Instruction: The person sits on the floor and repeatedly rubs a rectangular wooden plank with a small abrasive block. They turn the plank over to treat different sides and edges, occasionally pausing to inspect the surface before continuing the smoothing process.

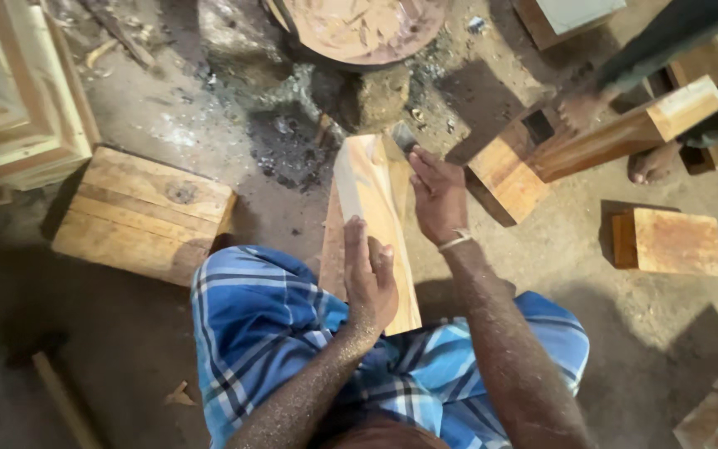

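With my left hand [369,278] flat on the plank [373,218] and right hand [437,195] gripping its far edge, I judge it could slip sideways.

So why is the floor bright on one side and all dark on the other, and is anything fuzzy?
In the head view, light falls on the right and top, so the small wooden block and the upright plank glow, each casting a dark shadow; the lower left floor sits in deep shade. The left hand and right hand look slightly soft, and the frame edges are smeared.
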`<action>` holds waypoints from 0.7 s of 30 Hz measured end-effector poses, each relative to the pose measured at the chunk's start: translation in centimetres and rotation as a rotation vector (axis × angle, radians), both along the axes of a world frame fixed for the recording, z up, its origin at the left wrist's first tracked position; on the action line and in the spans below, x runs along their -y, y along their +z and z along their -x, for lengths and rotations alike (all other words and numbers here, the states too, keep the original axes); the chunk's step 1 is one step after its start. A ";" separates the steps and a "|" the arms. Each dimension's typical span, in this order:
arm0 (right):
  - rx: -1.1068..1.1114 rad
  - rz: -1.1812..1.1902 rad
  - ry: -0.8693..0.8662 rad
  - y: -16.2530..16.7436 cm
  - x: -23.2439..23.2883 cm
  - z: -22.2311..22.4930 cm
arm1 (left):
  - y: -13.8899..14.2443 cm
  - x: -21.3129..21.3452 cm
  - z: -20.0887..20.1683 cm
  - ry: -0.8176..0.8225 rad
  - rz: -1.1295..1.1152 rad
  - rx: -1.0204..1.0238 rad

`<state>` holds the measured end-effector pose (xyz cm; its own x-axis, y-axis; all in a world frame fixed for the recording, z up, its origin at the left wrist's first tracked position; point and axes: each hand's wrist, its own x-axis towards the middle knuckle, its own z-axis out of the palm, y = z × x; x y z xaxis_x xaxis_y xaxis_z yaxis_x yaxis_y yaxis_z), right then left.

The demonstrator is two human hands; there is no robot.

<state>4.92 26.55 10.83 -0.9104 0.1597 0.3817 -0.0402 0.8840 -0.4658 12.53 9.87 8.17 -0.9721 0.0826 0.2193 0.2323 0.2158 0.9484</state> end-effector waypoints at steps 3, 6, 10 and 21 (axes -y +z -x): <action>0.012 -0.155 0.128 2.3 0.1 2.0 | -0.4 0.1 0.1 0.013 -0.012 -0.001; 0.136 -0.330 0.109 5.2 0.6 3.0 | -0.9 0.2 0.0 -0.008 -0.016 -0.046; 0.192 -0.425 0.161 8.5 1.8 -1.6 | -1.3 0.1 -0.3 0.009 -0.028 -0.071; 0.196 0.176 0.122 5.7 3.5 -19.6 | -3.2 0.2 -0.8 -0.011 -0.159 0.011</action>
<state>24.49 23.05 16.50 -0.9806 0.0923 0.1730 -0.0358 0.7831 -0.6209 13.37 9.70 4.98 -0.9739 0.0585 0.2194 0.2228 0.0600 0.9730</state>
